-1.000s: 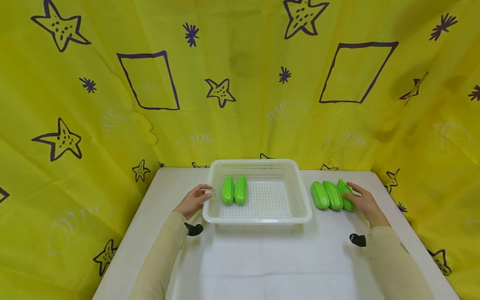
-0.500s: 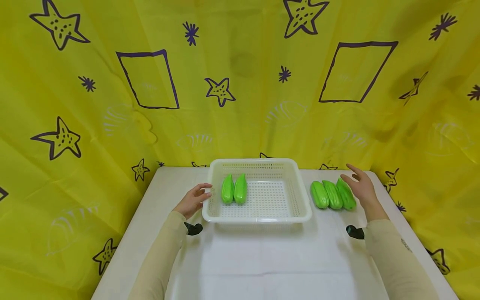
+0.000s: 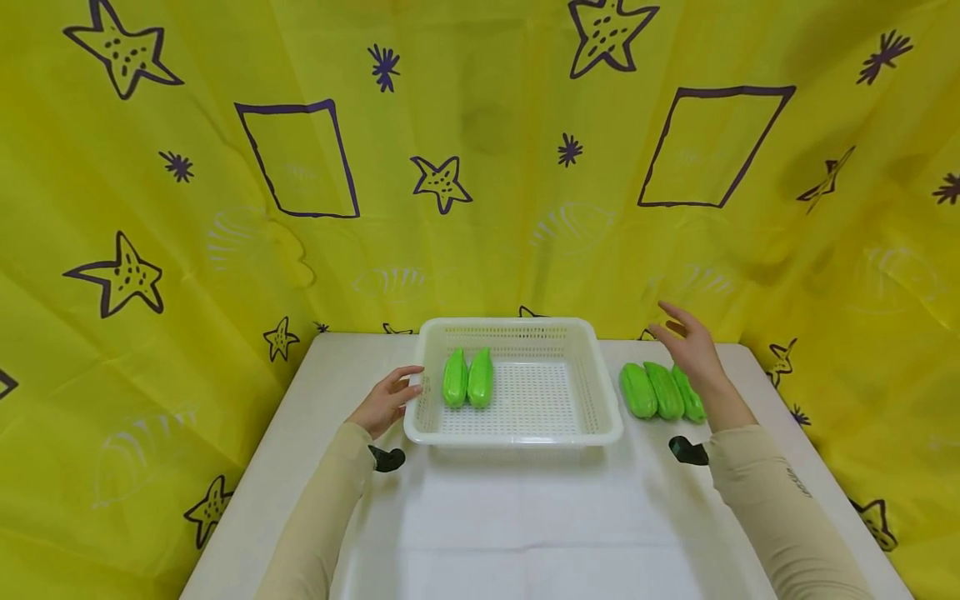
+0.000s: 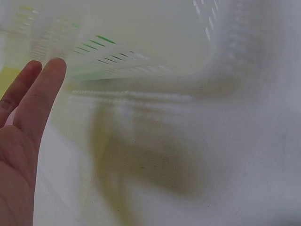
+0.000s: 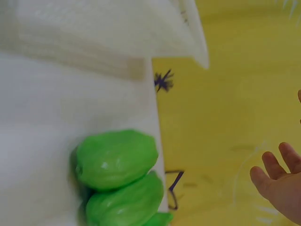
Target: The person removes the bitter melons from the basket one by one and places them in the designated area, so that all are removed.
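My left hand [image 3: 382, 407] is at the left side of a white perforated plastic basket [image 3: 517, 441], its fingertips at the rim. In the left wrist view the fingers [image 4: 40, 101] look straight beside the basket wall. Two glossy green, ridged, elongated vegetables [image 3: 480, 379] lie side by side in the basket's left part. Three similar green vegetables [image 3: 639, 392] lie in a row on the table, right of the basket. Above and behind that row, my right hand [image 3: 692, 348] is raised with fingers spread and nothing in it; its forearm partly hides the rightmost vegetable [image 3: 688, 396].
A white-covered table [image 3: 517, 508] extends in front of the basket. Yellow curtain [image 3: 487, 250] with dark star drawings hangs close behind the table and along both sides. A dark strap end [image 3: 687, 451] sticks out from each sleeve cuff.
My right hand has come off the rightmost green vegetable on the table, risen and moved left and away. That vegetable now lies beside the other two. The left hand and basket have stayed put.
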Tool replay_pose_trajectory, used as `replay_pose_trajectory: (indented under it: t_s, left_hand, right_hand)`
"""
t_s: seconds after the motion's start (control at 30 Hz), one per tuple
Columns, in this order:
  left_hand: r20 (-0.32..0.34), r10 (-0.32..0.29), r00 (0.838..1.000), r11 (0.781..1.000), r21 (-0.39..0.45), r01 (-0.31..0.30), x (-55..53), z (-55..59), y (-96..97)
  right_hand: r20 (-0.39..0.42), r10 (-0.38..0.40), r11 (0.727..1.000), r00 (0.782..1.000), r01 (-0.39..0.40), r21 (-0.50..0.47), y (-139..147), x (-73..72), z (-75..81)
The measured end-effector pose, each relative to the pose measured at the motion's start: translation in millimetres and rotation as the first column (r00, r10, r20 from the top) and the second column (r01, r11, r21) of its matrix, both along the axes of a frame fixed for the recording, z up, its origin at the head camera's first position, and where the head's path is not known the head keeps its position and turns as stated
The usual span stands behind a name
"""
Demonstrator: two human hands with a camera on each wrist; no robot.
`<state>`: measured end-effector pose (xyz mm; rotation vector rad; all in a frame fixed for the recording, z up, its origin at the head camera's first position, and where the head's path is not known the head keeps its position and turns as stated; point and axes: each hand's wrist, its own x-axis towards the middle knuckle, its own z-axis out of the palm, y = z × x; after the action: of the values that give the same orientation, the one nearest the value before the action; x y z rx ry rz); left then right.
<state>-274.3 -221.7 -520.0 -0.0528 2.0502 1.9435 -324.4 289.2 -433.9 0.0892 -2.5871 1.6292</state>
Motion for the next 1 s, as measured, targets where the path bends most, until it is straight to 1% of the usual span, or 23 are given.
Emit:
replay_pose_trajectory:
  t_s: [0.27,0.37,0.47,0.53,0.73,0.9,1.0]
  left_hand:
    - [-0.015,0.006,1.000,1.000,0.007,-0.006,3.4,-1.3,4.2]
    - [-0.012,0.013,1.000,1.000,0.013,-0.013,3.5,-0.4,5.1]
    - [-0.022,0.015,1.000,1.000,0.006,-0.015,3.1,-0.1,5.6]
    - [-0.035,0.014,0.999,1.000,0.018,-0.013,2.6,-0.7,5.7]
    - [-0.070,0.005,0.998,0.999,0.040,-0.002,2.1,-4.1,4.6]
    - [-0.060,0.011,0.998,1.000,0.019,-0.010,1.8,-5.3,3.8]
    - [-0.050,0.015,0.999,1.000,0.013,-0.014,1.5,-5.0,3.5]
  right_hand:
    - [-0.007,0.090,0.996,0.996,-0.090,-0.007,-34,5.9,21.8]
    - [-0.012,0.112,0.993,0.994,-0.112,-0.029,-47,7.0,28.4]
    - [-0.006,0.124,0.991,0.992,-0.124,-0.042,-61,6.5,34.0]
    - [0.006,0.135,0.989,0.991,-0.134,-0.057,-68,5.3,36.5]
    - [0.044,0.185,0.975,0.982,-0.178,-0.130,-90,-0.4,38.1]
    - [0.076,0.251,0.955,0.965,-0.234,-0.183,-107,-7.2,35.1]
    - [0.086,0.268,0.950,0.960,-0.248,-0.191,-117,-11.9,31.2]
